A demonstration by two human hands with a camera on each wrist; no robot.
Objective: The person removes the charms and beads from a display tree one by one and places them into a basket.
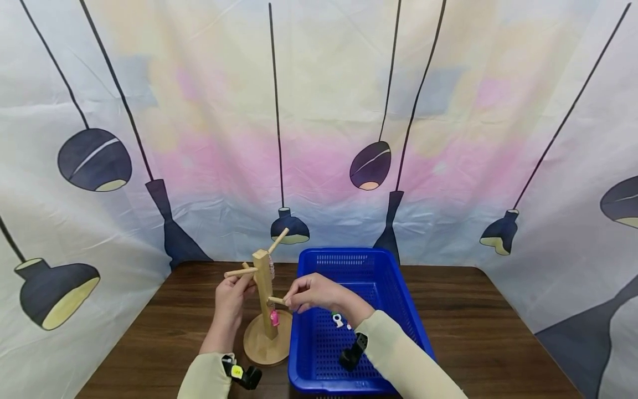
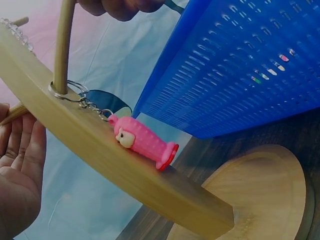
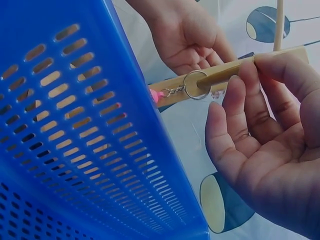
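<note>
A wooden peg stand [image 1: 261, 282] rises from a round base [image 1: 264, 348] on the table. On its right peg [image 3: 217, 78] hangs a metal key ring [image 3: 185, 85] with a short chain and a pink figure charm [image 2: 142, 140], which lies against the post. My right hand [image 1: 314, 293] pinches the tip of that peg, apart from the ring. On the other side, my left hand [image 1: 231, 299] pinches a left peg [image 2: 14, 113] near its end. A clear beaded strand [image 1: 271, 267] hangs higher up, by the upper peg [image 1: 279, 240].
A blue perforated basket [image 1: 416, 327] stands right of the stand, close to its base. Inside lie small items, among them a white charm [image 1: 338, 320]. The brown wooden table [image 1: 478, 332] extends to both sides, with a printed cloth [image 1: 329, 83] behind it.
</note>
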